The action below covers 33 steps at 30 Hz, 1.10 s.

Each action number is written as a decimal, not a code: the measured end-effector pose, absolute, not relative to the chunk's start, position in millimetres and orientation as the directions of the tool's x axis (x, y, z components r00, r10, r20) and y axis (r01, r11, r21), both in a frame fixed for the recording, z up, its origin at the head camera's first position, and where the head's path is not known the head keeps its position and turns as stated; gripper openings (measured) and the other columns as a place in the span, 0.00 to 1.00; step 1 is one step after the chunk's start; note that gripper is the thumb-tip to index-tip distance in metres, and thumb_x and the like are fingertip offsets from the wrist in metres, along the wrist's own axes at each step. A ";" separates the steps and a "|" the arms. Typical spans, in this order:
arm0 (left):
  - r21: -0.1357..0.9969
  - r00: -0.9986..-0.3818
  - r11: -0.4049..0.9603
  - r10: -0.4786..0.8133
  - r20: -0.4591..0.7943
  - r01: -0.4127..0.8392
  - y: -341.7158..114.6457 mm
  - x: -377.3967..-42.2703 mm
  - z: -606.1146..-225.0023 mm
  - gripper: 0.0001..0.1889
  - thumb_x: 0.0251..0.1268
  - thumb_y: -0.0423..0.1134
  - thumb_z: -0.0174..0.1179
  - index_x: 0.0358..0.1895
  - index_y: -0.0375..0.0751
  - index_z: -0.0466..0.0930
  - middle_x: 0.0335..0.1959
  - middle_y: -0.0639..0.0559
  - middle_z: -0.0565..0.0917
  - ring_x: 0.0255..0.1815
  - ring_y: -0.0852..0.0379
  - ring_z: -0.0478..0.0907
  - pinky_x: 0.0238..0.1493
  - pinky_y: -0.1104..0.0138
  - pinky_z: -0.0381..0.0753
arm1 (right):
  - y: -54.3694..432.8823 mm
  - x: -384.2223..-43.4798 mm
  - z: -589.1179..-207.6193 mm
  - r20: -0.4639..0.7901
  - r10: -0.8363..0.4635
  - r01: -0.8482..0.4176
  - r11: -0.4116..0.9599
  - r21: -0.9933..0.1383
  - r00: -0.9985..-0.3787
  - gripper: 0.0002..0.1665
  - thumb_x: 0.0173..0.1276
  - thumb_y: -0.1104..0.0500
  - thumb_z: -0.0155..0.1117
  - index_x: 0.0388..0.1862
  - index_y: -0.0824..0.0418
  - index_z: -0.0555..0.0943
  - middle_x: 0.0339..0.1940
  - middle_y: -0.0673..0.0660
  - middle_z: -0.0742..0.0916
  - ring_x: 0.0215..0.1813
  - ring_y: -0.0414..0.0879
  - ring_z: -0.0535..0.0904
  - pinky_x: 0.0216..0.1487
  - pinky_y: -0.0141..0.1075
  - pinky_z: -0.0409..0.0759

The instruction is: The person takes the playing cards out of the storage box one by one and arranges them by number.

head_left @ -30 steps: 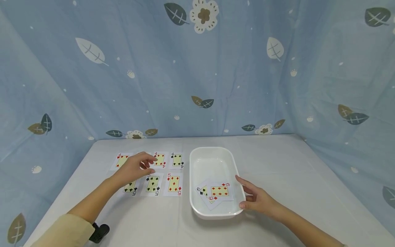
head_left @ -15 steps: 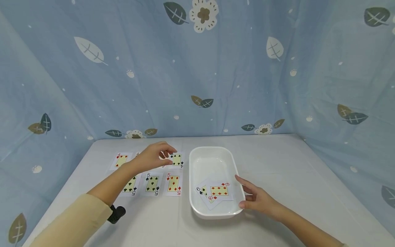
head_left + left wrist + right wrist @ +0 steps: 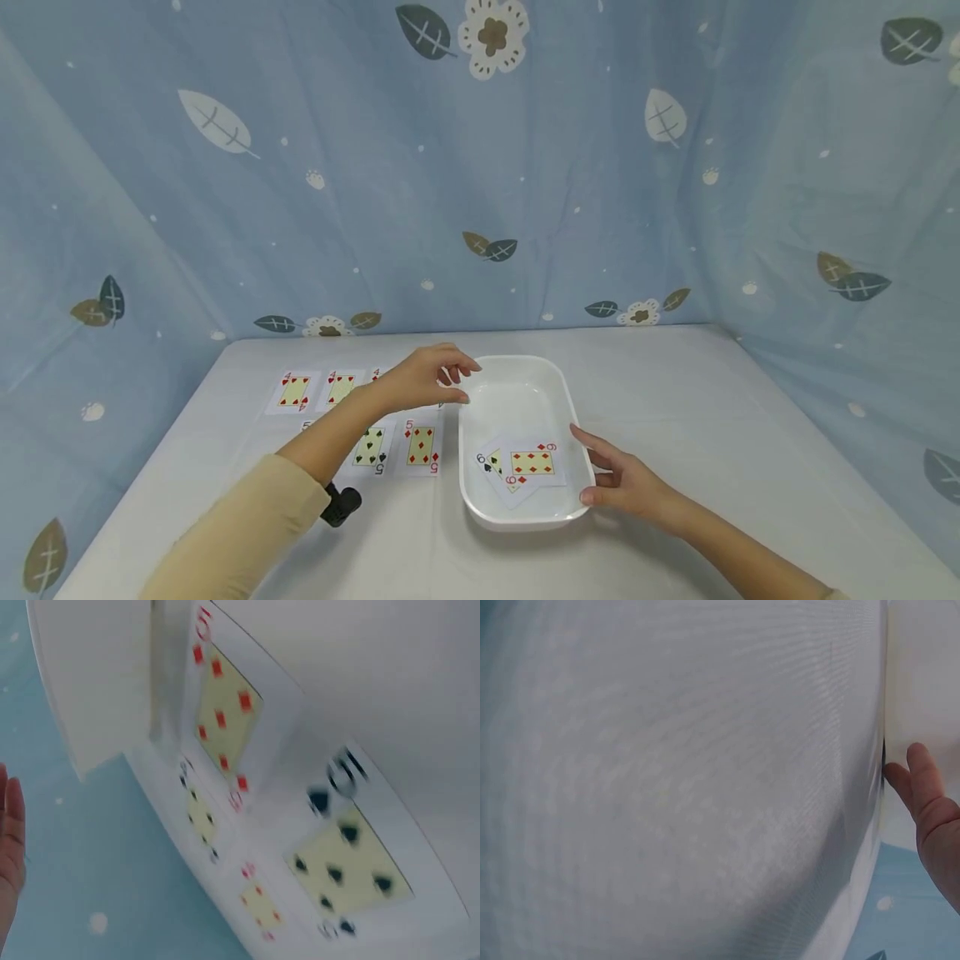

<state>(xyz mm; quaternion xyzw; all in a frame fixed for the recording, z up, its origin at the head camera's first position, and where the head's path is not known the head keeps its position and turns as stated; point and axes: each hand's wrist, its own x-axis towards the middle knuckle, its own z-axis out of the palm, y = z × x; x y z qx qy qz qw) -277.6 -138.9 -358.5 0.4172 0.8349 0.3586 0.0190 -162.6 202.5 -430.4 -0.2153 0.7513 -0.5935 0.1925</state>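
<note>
My left hand (image 3: 431, 379) hovers above the far left rim of a white plastic basin (image 3: 517, 392), fingers loosely bent, thumb apart, nothing visible between them. Part of it shows at the edge of the left wrist view. With its thumb and fingertips, my right hand (image 3: 622, 483) holds the basin by the right rim. Inside the basin lie a red diamonds playing card (image 3: 533, 463) and, partly under it, a black-suited card (image 3: 491, 467). Left of the basin, playing cards lie face up in two rows, including a five of diamonds (image 3: 421, 447) and a five of spades (image 3: 349, 862).
In the back row are four-marked heart cards, one a four of hearts (image 3: 294, 392); my left arm covers others. A white cloth (image 3: 675, 400) covers the table. Behind it hangs a blue patterned curtain (image 3: 570, 208). A black device (image 3: 341, 506) sits at my left wrist.
My left hand has moved right, from over the four-marked cards to the basin's left rim. The back-row cards on the left are now uncovered. The right hand and basin have stayed put.
</note>
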 end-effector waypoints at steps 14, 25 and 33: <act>0.641 -0.595 0.395 0.794 0.122 0.658 -80.3 -270.5 -379.2 0.24 0.54 0.37 0.70 0.56 0.43 0.77 0.45 0.47 0.79 0.44 0.54 0.78 0.46 0.64 0.80 | 202.8 -164.1 -430.5 -0.022 -0.561 -0.106 0.195 -0.975 -0.828 0.50 0.64 0.63 0.65 0.75 0.67 0.44 0.68 0.82 0.57 0.58 0.71 0.73 0.47 0.37 0.81; 0.601 -0.606 0.505 0.795 -0.044 0.619 -53.2 -258.0 -399.1 0.28 0.52 0.40 0.71 0.59 0.44 0.75 0.47 0.52 0.80 0.43 0.62 0.77 0.42 0.75 0.76 | 201.3 -163.4 -429.9 0.008 -0.574 -0.143 0.191 -0.971 -0.819 0.49 0.64 0.63 0.64 0.74 0.69 0.45 0.67 0.83 0.58 0.57 0.69 0.75 0.47 0.36 0.81; 0.515 -0.616 0.601 0.770 -0.168 0.611 -33.8 -252.8 -404.1 0.33 0.48 0.47 0.73 0.61 0.50 0.73 0.46 0.59 0.77 0.44 0.66 0.74 0.45 0.73 0.74 | 202.7 -162.3 -430.9 0.003 -0.568 -0.147 0.208 -0.967 -0.823 0.49 0.64 0.63 0.64 0.74 0.68 0.45 0.67 0.84 0.57 0.57 0.70 0.74 0.46 0.37 0.82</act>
